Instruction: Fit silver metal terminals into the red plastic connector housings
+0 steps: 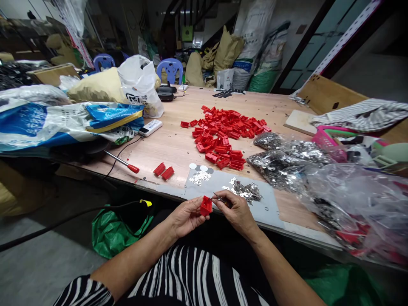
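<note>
Between the thumb and fingers of my left hand (188, 216) is a small red plastic housing (206, 205), held at the table's front edge with its hollow side up. My right hand (236, 209) is closed in a pinch at the housing's right rim. A thin metal piece (218, 196) shows at its fingertips, too small to name exactly. Just beyond my hands, a grey mat (219, 178) bears a pile of small white pieces (200, 177) and a pile of small silvery metal plates (248, 190). Two red housings (163, 171) lie to the left of the mat.
A large heap of red housings (223, 127) spreads over the mid-table. Clear bags of metal parts (280, 161) crowd the right side. On the left are a red-tipped lever (127, 165), a white device (151, 127) and plastic sacks (63, 123). A green bag (111, 231) hangs below the edge.
</note>
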The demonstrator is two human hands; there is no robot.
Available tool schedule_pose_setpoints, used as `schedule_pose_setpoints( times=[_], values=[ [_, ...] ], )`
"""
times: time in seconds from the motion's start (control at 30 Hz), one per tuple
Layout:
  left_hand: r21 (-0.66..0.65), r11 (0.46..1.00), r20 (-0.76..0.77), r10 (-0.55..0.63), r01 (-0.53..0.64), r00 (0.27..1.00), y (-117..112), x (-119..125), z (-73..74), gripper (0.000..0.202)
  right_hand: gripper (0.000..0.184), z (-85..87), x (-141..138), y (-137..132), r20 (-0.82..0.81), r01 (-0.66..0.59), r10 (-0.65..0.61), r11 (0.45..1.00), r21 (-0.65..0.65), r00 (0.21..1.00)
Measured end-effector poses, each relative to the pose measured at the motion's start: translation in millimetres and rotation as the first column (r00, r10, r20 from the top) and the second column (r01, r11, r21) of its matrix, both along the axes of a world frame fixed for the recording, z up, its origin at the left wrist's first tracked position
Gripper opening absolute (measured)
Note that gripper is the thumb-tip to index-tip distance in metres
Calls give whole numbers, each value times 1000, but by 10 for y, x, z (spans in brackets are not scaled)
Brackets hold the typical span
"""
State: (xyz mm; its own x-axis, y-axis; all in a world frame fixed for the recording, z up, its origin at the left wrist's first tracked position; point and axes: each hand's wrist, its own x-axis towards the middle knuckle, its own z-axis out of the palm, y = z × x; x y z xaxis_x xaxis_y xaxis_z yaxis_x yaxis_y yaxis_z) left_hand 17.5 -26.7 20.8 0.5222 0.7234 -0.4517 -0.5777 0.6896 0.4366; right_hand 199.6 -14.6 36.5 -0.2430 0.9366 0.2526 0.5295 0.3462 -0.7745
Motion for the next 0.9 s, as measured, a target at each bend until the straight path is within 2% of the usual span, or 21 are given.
schedule_pose_setpoints(
  times=[0.23,0.43,0.9],
  values=[
    [97,995,-49,-3,8,999,-9,24,-26,24,8,38,7,-9,35,-51,49,997,56,998],
    [129,991,-57,-36,44,998,-4,16,-35,21,7,56,-18,-2,32,-59,57,995,84,998],
    [194,980,-76,-22,37,997,-3,14,1,27,9,146,42,12,86,-239,234,970,50,968]
  ],
)
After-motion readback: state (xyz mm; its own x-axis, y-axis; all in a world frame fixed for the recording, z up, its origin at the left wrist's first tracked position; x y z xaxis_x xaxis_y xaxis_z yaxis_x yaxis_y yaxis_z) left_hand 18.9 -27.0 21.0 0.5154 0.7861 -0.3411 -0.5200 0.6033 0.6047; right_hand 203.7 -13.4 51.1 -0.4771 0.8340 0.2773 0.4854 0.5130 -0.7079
